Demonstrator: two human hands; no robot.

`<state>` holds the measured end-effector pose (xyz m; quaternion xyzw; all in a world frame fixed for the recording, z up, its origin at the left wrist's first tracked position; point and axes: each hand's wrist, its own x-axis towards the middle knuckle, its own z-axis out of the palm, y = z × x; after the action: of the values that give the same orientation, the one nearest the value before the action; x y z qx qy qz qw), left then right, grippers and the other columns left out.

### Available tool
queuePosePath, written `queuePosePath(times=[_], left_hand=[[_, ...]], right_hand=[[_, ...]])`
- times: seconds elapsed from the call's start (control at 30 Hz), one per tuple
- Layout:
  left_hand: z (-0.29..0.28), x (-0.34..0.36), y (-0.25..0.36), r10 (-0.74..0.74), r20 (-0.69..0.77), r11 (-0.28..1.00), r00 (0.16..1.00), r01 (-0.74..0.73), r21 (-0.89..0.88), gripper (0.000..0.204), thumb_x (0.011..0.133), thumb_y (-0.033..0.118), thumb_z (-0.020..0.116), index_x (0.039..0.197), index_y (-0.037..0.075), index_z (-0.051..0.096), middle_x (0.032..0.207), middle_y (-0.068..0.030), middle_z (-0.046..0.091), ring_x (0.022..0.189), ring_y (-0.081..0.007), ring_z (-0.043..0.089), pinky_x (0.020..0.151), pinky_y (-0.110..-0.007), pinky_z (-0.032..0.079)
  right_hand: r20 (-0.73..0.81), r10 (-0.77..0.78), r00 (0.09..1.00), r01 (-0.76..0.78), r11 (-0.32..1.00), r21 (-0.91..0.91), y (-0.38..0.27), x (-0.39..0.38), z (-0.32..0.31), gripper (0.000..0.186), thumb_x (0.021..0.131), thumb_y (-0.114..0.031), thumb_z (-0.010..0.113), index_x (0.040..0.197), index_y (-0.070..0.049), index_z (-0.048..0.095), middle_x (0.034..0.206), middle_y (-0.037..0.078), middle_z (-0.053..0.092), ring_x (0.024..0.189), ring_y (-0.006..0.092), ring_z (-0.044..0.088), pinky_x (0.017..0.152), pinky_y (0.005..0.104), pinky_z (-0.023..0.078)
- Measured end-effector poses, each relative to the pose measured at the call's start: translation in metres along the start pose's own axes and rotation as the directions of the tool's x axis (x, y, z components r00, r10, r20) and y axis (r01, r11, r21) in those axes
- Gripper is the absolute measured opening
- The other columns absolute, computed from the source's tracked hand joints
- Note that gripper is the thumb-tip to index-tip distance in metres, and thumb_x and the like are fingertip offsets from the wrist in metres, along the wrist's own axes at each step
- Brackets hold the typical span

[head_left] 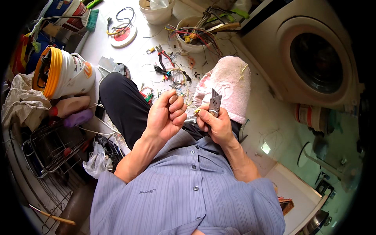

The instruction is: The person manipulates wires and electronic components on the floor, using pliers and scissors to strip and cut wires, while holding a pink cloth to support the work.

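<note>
1. Left hand (166,113) — curled closed at frame centre; I cannot tell whether it grips anything.
2. Right hand (218,124) — apart, right of centre, clamped on a grey utility knife (215,103).

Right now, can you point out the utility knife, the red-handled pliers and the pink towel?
Utility knife (215,103): head view, on its grey body.
Red-handled pliers (160,51): head view, near the pivot.
Pink towel (234,83): head view, middle of the cloth.
</note>
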<state>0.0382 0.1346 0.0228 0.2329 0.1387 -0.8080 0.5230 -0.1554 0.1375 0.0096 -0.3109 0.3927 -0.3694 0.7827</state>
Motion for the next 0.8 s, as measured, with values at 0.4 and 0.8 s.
queuePosePath(times=[0.4,0.8], left_hand=[[0.005,0.01,0.002,-0.003,-0.007,1.0,1.0,0.003,-0.024,0.038,0.103,0.022,0.045,0.067,0.014,0.036,0.06,0.0029,0.032,0.049,-0.0087,0.026,0.039,-0.024,0.022],[0.0,0.013,0.009,0.047,0.091,0.998,0.995,-0.044,-0.038,0.034,0.102,0.02,0.047,0.07,0.014,0.036,0.06,0.0036,0.032,0.048,-0.0073,0.024,0.039,-0.024,0.02]], right_hand=[[0.198,-0.521,0.831,0.465,0.452,-0.761,0.003,0.013,-0.004,0.012,0.078,-0.006,0.075,0.09,-0.006,0.073,0.089,0.007,0.056,0.084,0.022,0.055,0.072,0.0317,0.045],[0.18,-0.303,0.936,0.348,0.716,-0.605,0.015,0.009,0.002,0.009,0.085,-0.007,0.072,0.089,0.0,0.068,0.073,0.006,0.063,0.066,0.0137,0.058,0.063,0.0301,0.047]])
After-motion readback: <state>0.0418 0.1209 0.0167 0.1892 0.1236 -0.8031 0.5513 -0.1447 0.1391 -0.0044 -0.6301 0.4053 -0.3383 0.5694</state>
